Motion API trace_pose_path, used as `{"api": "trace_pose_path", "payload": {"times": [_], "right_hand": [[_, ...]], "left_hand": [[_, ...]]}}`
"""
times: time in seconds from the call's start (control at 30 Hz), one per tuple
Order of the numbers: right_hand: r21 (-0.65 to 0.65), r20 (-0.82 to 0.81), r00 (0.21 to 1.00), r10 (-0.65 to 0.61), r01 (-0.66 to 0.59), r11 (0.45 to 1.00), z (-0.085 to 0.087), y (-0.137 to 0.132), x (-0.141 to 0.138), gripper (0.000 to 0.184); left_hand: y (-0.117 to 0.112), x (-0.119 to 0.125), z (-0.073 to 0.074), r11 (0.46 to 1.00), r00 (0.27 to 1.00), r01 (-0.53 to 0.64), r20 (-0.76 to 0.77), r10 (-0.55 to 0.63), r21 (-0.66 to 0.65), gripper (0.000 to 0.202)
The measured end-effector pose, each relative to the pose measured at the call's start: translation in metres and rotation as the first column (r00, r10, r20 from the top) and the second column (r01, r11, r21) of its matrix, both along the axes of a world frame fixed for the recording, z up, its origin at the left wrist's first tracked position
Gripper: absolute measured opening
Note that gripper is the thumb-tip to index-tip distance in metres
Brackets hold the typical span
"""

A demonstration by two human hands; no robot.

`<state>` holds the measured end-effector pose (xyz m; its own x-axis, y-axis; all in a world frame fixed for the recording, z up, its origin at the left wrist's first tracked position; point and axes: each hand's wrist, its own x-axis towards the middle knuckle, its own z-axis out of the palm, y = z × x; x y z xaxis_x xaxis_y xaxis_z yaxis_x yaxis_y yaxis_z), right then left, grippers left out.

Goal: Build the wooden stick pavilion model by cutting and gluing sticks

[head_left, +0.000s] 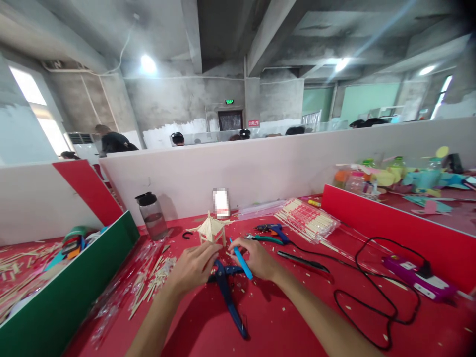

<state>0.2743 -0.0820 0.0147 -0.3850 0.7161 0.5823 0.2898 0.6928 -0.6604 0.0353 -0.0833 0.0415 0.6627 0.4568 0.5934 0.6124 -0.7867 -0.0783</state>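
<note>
A slim blue pen-like tool [241, 260] is gripped in my right hand [258, 258], slanting down toward me. My left hand [194, 265] has its fingers bent and drawn together; whatever they hold, if anything, is hidden. Just beyond both hands stands a small pavilion model [211, 228] of pale wooden sticks, its lower part partly covered by my left fingers. Beneath and between the hands lies a dark blue plier-like hand tool [227, 292], its long handle pointing toward me. Tiny wood scraps are scattered around it.
A dark bottle [151, 216] stands at left near cut sticks [150, 287]. Toward the right lie a blue glue gun [277, 231], a black-handled cutter [303, 261], bundled sticks [307, 220], and a purple power strip [418, 280] with looping black cable. Green [85, 277] and red [394, 233] dividers flank the desk.
</note>
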Motion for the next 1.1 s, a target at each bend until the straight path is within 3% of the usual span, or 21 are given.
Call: {"api": "trace_pose_path", "payload": {"times": [0.13,0.37,0.73,0.83,0.93,1.1], "right_hand": [[-0.026,0.034,0.998,0.062,-0.061,0.998,0.001,-0.002,0.001,0.021],[-0.006,0.096,0.990,0.099,-0.099,0.995,0.004,-0.004,0.001,0.015],[-0.021,0.133,0.987,0.084,-0.082,0.996,0.003,-0.003,0.003,0.016],[0.008,0.119,0.993,-0.015,0.014,1.000,0.000,0.004,0.010,0.016],[0.058,0.088,0.970,-0.228,0.223,0.973,-0.010,0.018,0.021,0.018],[0.079,0.271,0.874,-0.403,0.397,0.914,-0.031,0.040,0.035,0.019]], "left_hand": [[0.001,0.005,-0.007,0.995,0.996,0.029,-0.078,-0.037,-0.101,0.027],[0.005,0.005,-0.011,0.968,0.992,0.101,-0.044,-0.114,-0.229,0.029],[0.005,0.009,-0.012,0.953,0.992,0.044,-0.099,-0.077,-0.299,0.031],[0.006,0.008,-0.012,0.956,0.989,0.003,-0.143,-0.047,-0.293,0.032],[0.004,0.010,-0.009,0.960,0.978,-0.035,-0.209,-0.025,-0.278,0.035],[0.003,0.013,-0.005,0.965,0.962,-0.044,-0.270,-0.029,-0.259,0.037]]}}
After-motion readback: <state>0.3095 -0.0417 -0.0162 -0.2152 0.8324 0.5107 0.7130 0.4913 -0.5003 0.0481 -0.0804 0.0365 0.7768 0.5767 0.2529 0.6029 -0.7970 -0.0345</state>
